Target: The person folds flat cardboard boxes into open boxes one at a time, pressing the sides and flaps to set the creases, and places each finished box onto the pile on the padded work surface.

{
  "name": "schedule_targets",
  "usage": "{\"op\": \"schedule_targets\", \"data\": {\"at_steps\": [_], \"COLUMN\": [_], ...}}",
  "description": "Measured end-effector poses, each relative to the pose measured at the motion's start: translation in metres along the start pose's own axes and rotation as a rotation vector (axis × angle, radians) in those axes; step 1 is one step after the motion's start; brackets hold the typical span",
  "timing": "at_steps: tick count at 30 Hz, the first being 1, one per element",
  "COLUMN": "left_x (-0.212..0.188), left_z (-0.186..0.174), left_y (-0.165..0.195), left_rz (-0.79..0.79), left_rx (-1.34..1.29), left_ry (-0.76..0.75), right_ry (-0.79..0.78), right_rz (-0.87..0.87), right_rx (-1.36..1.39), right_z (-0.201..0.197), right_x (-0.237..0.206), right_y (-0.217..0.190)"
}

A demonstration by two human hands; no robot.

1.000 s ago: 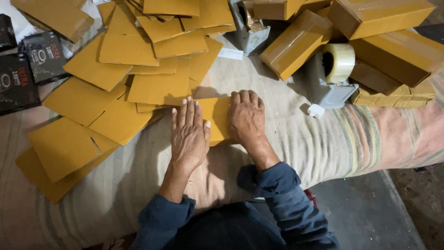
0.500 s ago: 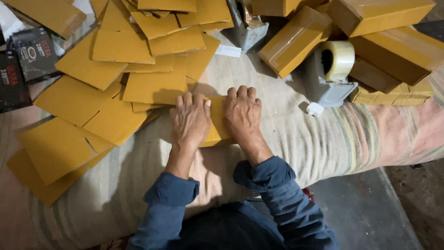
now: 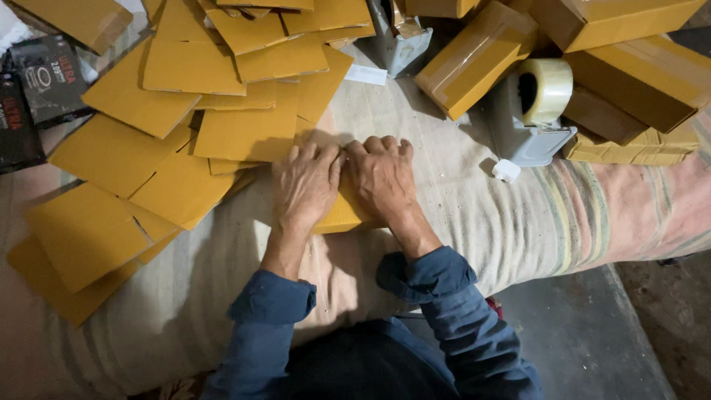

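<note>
Both hands shift closer: left hand (image 3: 305,187) and right hand (image 3: 384,178) together, flat on a yellow cardboard flat (image 3: 342,213); tape dispenser (image 3: 535,111) at two o'clock. I judge it light, stiff; grip edges.

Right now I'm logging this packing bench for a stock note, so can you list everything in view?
flat yellow cardboard blanks: many, yellow-brown, spread over the left and top of the cloth.
flat yellow cardboard piece: one, under both hands.
taped-up yellow cardboard boxes: several, piled top right.
grey tape dispenser with a roll of clear tape: one, right of the hands.
black printed packets: two or so, far left edge.
striped beige cloth: one, covers the bench.
left hand: flat on the piece, no grip.
right hand: flat beside it, blue sleeve.
</note>
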State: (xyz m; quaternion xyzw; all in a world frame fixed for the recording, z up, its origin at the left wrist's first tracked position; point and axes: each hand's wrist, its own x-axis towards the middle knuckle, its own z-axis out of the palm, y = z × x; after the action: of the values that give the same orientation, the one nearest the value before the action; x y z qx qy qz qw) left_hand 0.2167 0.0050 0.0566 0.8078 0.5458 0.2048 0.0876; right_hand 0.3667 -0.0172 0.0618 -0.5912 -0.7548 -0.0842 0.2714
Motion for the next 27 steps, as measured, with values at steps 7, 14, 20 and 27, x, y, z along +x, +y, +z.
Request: {"op": "schedule_targets", "data": {"at_steps": [7,14,20,27], "left_x": [0.008,-0.005,-0.003,-0.007], "left_z": [0.005,-0.008,-0.010,0.011], "left_y": [-0.006,0.006,0.005,-0.005], "left_rz": [-0.090,-0.116,-0.172,0.160], "left_rx": [0.050,0.093,0.051,0.138], "left_ry": [0.053,0.172,0.129,0.229], "right_ry": [-0.002,-0.025,0.005,0.062], "right_rz": [-0.016,0.229,0.308,-0.231], "right_rx": [-0.035,-0.104,-0.126,0.112], "right_z": [0.007,0.011,0.006,0.003], "right_x": [0.002,-0.005,0.000,-0.005], "right_y": [0.007,0.009,0.007,0.003]}}
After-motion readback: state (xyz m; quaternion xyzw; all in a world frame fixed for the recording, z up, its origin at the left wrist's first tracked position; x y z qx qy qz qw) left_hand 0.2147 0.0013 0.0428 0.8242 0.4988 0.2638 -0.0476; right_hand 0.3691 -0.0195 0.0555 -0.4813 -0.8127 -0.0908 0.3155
